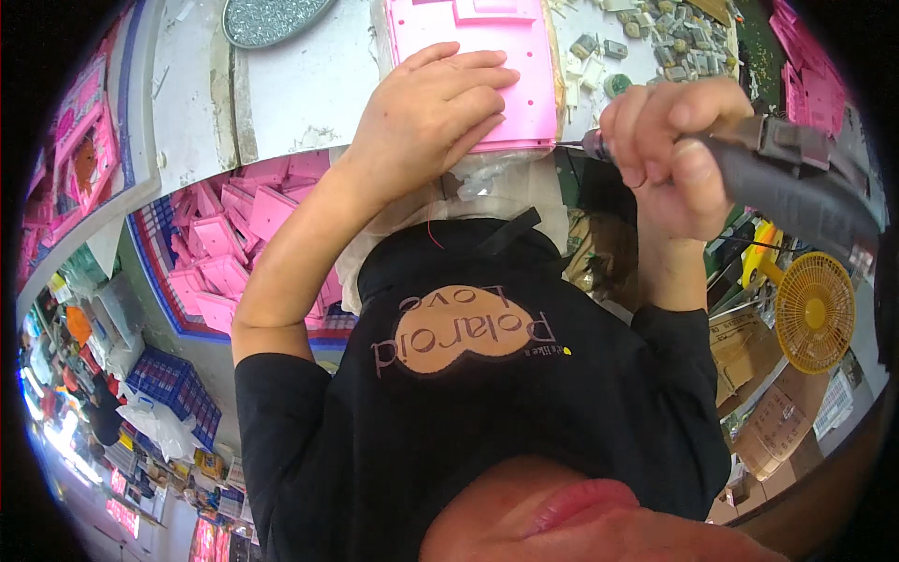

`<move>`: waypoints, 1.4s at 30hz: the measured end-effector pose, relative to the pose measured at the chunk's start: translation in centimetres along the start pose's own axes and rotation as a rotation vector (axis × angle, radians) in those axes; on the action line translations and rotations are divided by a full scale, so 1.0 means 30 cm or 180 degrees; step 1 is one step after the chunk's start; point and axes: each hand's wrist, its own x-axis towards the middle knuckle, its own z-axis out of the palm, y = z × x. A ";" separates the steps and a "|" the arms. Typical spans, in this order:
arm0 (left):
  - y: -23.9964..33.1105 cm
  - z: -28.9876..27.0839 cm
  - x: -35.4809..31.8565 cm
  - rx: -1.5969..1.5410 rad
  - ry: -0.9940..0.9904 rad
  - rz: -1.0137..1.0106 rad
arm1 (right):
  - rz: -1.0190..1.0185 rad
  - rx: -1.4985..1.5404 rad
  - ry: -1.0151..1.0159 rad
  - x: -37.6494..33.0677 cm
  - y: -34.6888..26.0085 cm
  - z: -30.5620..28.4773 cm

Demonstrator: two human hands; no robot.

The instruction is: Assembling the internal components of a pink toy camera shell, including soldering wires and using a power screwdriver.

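Note:
My left hand (426, 108) lies on a pink plastic panel (536, 98), fingers stretched to the right across its surface and thumb near the panel's close edge. The panel rests on the worktable, with a smaller pink raised piece at its far end. Right of it, my right hand (676, 140) is wrapped round a dark grey power screwdriver (787, 183). Its tip points left, towards the panel's near right corner; I cannot tell whether it touches. Small white plastic pieces (590, 73) and a green round part (616, 85) lie close beyond my right hand.
A round dish of small metal screws (272, 17) stands at the far left of the white table (300, 89). Several small grey parts (670, 42) are heaped at far right. Below the table's left edge, a crate (161, 276) holds pink panels. A yellow fan (815, 309) stands on the right.

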 end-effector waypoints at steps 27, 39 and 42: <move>0.008 0.021 -0.036 -0.0423 -0.0004 -0.0470 | -0.0049 -0.0057 -0.0928 0.119 0.091 0.006; -0.002 0.020 -0.033 -0.0524 -0.0075 -0.0488 | -0.0150 -0.0031 -0.1001 0.229 0.132 -0.035; -0.016 0.005 -0.027 -0.0535 -0.0151 -0.0521 | -0.0281 0.0535 -0.1141 0.311 0.131 -0.084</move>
